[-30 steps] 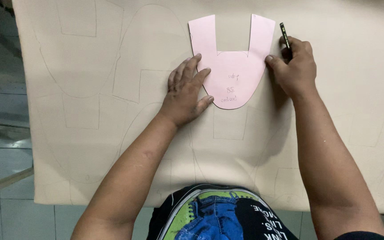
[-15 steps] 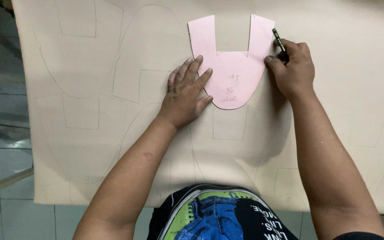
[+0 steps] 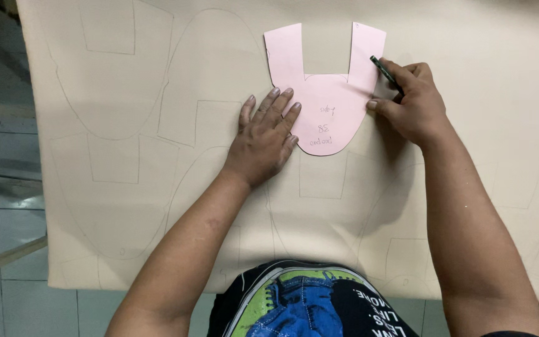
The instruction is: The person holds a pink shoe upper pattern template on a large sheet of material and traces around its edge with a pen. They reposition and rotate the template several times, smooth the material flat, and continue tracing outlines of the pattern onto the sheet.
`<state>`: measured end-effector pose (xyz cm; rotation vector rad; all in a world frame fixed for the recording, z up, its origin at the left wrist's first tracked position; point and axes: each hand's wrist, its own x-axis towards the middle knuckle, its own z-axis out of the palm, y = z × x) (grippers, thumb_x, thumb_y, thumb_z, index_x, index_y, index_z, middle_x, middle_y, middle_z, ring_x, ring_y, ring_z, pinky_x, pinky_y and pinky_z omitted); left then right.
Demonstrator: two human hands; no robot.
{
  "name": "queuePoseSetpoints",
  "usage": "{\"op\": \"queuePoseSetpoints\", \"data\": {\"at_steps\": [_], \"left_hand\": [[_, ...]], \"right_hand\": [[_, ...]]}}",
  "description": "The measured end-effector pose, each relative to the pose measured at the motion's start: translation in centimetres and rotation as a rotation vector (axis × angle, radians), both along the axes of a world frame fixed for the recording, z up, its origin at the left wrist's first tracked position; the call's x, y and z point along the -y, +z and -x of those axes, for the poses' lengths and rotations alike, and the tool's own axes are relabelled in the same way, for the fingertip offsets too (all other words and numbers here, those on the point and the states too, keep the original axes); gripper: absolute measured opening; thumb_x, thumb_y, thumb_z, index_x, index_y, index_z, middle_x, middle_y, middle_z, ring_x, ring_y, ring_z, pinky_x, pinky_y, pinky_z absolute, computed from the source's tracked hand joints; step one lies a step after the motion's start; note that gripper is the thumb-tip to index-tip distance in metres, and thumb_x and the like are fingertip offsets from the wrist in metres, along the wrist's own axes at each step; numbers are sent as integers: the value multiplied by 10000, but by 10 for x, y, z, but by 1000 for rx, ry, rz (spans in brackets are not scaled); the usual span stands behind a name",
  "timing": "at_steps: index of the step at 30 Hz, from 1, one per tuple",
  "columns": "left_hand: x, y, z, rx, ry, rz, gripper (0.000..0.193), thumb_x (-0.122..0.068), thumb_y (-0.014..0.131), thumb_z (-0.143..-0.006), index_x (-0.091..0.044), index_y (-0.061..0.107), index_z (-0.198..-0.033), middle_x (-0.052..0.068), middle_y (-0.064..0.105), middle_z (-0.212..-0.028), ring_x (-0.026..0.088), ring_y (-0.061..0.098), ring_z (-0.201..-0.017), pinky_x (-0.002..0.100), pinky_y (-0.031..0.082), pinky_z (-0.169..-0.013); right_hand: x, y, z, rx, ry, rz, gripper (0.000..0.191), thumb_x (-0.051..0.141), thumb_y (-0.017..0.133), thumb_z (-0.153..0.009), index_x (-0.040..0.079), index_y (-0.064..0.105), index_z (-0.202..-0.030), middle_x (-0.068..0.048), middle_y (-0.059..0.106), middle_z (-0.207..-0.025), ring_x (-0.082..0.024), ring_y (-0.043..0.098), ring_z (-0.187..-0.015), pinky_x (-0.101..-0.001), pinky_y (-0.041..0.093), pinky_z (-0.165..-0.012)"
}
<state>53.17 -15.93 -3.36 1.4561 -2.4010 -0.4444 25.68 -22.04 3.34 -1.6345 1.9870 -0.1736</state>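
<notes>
pink template (image 3: 329,93) | left hand (image 3: 263,137) flat, fingers spread on it | right hand (image 3: 410,103) grip closed on pen (image 3: 385,72)

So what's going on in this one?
A person leans over a beige sheet already marked with traced outlines. The left hand lies flat with its fingertips on a pink U-shaped paper template, pinning it down. The right hand holds a dark pen with its tip at the template's right edge.
</notes>
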Motion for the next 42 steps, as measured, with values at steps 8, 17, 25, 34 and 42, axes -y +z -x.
{"op": "queuePoseSetpoints", "data": {"at_steps": [8, 17, 25, 34, 42], "left_hand": [[0, -1, 2, 29, -6, -6, 547, -351, 546, -1022, -124, 481, -1516, 85, 276, -1659, 233, 219, -1544, 528, 99, -1257], [2, -1, 3, 42, 5, -7, 554, -345, 522, -1030, -122, 461, -1533, 89, 253, -1666, 232, 200, -1549, 525, 87, -1259], [2, 3, -1, -23, -1, -22, 530, -338, 580, -1011, -126, 511, -1491, 84, 322, -1648, 232, 269, -1538, 523, 128, -1257], [1, 16, 4, -40, 3, -3, 602, -370, 624, -941, -78, 522, -1458, 117, 331, -1612, 261, 287, -1504, 542, 139, -1227], [4, 22, 58, 222, -49, -113, 323, -20, 571, -996, 163, 572, -1261, 400, 355, -1568, 416, 477, -1359, 457, 407, -1172]], "right_hand": [[1, 0, 3, -3, 13, 4, 746, 248, 840, -832, 286, 541, -1515, -17, 491, -1258, -180, 561, -1012, -343, 540, -914], [4, 1, -1, -32, -10, -32, 751, 282, 835, -836, 318, 525, -1519, -8, 490, -1301, -179, 569, -1074, -335, 531, -964], [4, 1, 1, -23, 19, -23, 744, 281, 843, -830, 292, 534, -1506, -32, 474, -1324, -196, 564, -1109, -345, 537, -962], [2, -2, 6, -13, 36, -10, 731, 281, 839, -841, 289, 536, -1506, -39, 489, -1314, -205, 580, -1094, -354, 541, -957], [11, 16, -14, 143, 86, 312, 187, 214, 712, -1079, 52, 768, -1152, -88, 577, -1191, -247, 610, -1051, -335, 524, -853]]}}
